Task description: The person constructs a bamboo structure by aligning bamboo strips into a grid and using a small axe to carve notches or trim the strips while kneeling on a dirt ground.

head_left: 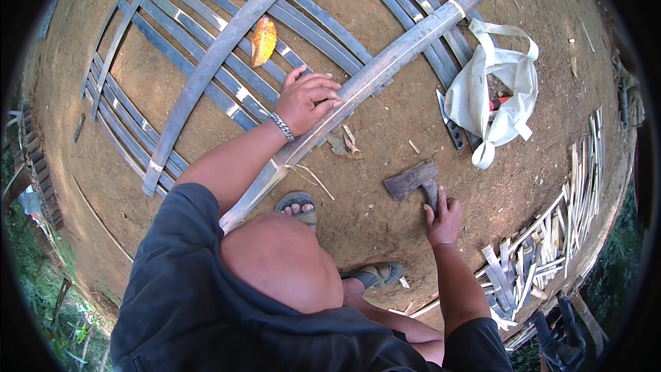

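My left hand [303, 105], with a metal chain bracelet at its wrist, lies against a thick split bamboo pole [382, 62]. Its fingers bend at the pole's edge, and the thumb is close to them. The pole runs diagonally across a frame of dark bamboo slats [206, 17] on the ground. Low on the right, my right hand [444, 222] closes around the handle of a hatchet-like tool [411, 180]. The tool's dark, worn head rests on the dirt. Part of the handle is hidden under my fingers.
A yellow-orange leaf [263, 41] lies on the slats. At the right sits a white bag [492, 93] with something red inside, beside a dark blade-like tool [451, 124]. Cut bamboo strips [537, 262] are heaped at the lower right. My sandalled feet [297, 208] are near the pole's end.
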Demonstrator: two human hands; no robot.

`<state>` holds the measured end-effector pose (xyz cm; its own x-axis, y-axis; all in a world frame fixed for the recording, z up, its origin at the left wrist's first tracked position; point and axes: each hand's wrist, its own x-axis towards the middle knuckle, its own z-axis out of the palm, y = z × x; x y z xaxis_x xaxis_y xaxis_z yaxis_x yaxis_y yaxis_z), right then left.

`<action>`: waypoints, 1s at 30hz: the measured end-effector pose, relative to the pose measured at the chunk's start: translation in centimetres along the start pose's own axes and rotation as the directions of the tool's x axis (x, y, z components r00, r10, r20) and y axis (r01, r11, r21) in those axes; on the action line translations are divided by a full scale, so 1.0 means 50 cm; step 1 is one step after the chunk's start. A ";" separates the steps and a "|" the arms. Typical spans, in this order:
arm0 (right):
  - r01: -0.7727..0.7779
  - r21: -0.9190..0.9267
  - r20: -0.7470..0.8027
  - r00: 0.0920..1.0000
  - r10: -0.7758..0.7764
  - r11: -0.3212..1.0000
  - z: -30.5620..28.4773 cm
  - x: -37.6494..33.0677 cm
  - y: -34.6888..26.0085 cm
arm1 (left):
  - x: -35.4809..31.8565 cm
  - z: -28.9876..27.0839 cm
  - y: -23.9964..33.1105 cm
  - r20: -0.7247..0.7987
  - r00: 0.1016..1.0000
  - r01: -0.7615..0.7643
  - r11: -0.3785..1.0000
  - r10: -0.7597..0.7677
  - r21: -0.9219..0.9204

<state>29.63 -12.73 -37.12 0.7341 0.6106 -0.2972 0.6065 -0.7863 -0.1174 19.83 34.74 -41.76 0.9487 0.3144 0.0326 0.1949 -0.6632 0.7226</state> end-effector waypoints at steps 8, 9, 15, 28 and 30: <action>-0.029 0.023 0.000 1.000 0.029 0.999 0.002 -0.001 -0.009 | 0.000 0.002 -0.006 0.007 1.000 0.025 0.999 -0.025 -0.037; -0.040 0.029 0.000 0.999 0.040 0.999 0.002 -0.002 -0.012 | 0.000 0.002 -0.005 0.016 0.999 0.033 0.999 -0.032 -0.043; -0.052 0.034 -0.007 0.999 0.052 0.998 0.003 -0.005 -0.016 | 0.002 -0.002 -0.009 0.048 0.998 0.052 0.995 -0.048 -0.082; -0.065 0.051 -0.059 0.996 0.068 0.997 0.011 -0.008 -0.016 | -0.016 0.029 0.034 -0.076 0.997 0.007 1.000 -0.006 0.015; -0.064 0.055 -0.049 0.997 0.067 0.996 0.009 -0.009 -0.017 | -0.023 0.038 0.036 -0.107 0.994 0.011 0.999 -0.007 0.033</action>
<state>28.62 -12.38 -37.31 0.7871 0.5605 -0.2575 0.5404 -0.8279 -0.1500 19.57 31.90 -41.80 0.9151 0.3904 0.1013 0.2134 -0.6818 0.6997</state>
